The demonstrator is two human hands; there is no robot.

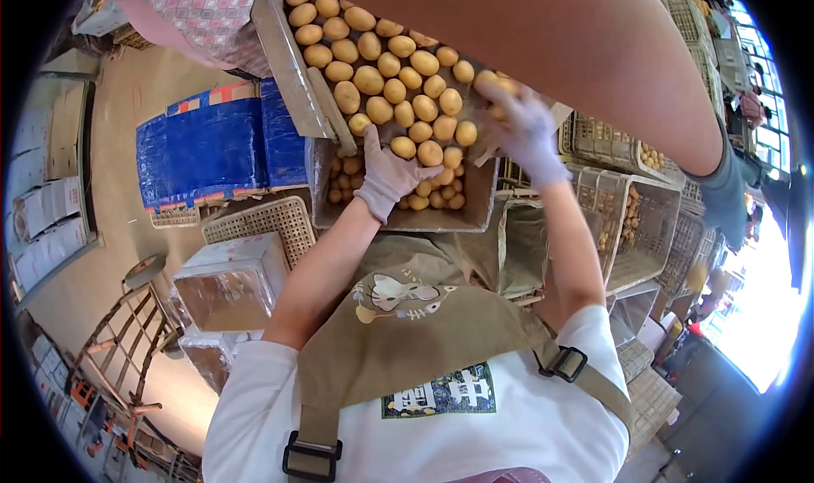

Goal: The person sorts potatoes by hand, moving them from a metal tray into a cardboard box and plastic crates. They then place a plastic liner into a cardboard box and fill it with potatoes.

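Small round yellow potatoes [394,90] cover a sloping sorting tray [292,67] in front of me. More lie in the box [407,220] below its lower edge. My left hand [392,176], in a pale glove, is open at that edge, thumb and fingers spread around the lowest potatoes. On the tray's right side is my right hand [527,131], gloved too and blurred by motion. Its fingers are curled at a blurred potato [502,86].
Another person's bare forearm [551,33] crosses the upper right, close to my right hand. A person in a patterned apron [199,12] stands at upper left. Blue-wrapped boxes [208,152] and a foil-lined carton [229,284] are left; crates holding potatoes [623,216] are right.
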